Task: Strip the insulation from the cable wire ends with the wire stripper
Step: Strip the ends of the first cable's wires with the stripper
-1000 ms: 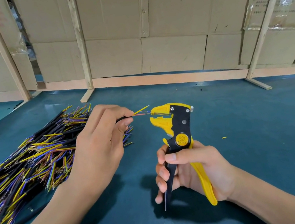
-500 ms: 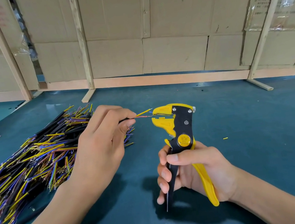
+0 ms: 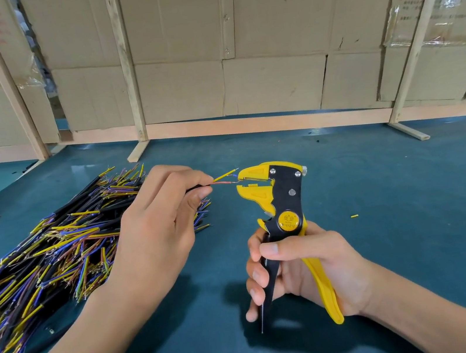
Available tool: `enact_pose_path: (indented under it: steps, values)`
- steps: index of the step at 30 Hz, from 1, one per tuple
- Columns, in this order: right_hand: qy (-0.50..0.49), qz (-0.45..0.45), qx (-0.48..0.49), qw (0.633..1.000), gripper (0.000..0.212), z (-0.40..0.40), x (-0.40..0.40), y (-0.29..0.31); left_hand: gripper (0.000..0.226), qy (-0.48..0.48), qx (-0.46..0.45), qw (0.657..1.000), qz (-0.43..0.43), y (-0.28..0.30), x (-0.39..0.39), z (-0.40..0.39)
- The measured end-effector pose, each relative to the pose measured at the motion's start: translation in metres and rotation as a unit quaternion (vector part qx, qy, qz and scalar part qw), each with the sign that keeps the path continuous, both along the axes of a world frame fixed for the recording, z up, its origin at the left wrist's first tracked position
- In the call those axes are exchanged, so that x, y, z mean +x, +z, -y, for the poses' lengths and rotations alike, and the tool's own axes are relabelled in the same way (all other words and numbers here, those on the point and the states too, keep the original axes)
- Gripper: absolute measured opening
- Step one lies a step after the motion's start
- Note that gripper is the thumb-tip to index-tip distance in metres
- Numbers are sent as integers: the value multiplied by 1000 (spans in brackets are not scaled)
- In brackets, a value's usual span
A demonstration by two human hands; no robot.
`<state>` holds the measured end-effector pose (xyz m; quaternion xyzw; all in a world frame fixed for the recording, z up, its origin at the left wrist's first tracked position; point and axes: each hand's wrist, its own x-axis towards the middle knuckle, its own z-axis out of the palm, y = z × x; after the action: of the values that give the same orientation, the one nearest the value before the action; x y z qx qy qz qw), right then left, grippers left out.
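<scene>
Two hands in my view: both busy over the worktop, a dark teal surface.
Far edge: a wooden rail runs along the back, with cardboard panels and upright wooden posts behind it.
Open room: I see bare worktop to the right of the right hand and toward the far rail; one yellow insulation scrap lies there, well apart from the tool.
Left side: a cable pile of black sheaths with yellow, blue and brown ends fills the near-left worktop, partly under the left forearm.
Left hand: fingers curled, pinching one cable between thumb and forefinger; its red wire points at the tool's mouth, and its yellow wire angles just above.
Right hand: wrapped round the handles of the wire stripper, held upright, thumb across the front.
Stripper mouth: slightly parted; I cannot tell whether the red wire's tip is inside.
</scene>
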<state>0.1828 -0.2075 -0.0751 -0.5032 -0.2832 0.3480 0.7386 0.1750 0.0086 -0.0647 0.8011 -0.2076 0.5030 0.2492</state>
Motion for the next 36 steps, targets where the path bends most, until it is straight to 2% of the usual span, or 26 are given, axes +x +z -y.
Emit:
enact_pose_path:
  steps: [12, 24, 32, 36]
  values:
    - [4, -4, -21, 1000, 11, -1, -2, 3, 10, 15, -10, 1000, -2, 1, -2, 1]
    - [26, -10, -28, 999, 12, 0, -3, 3, 18, 5, -2, 1000, -1, 2, -5, 1]
    - [28, -28, -5, 999, 26, -1, -1, 1, 18, -14, 8, 1000, -3, -1, -1, -1]
    - [22, -28, -10, 999, 17, 0, -2, 1, 18, -20, 10, 1000, -9, -3, 0, 2]
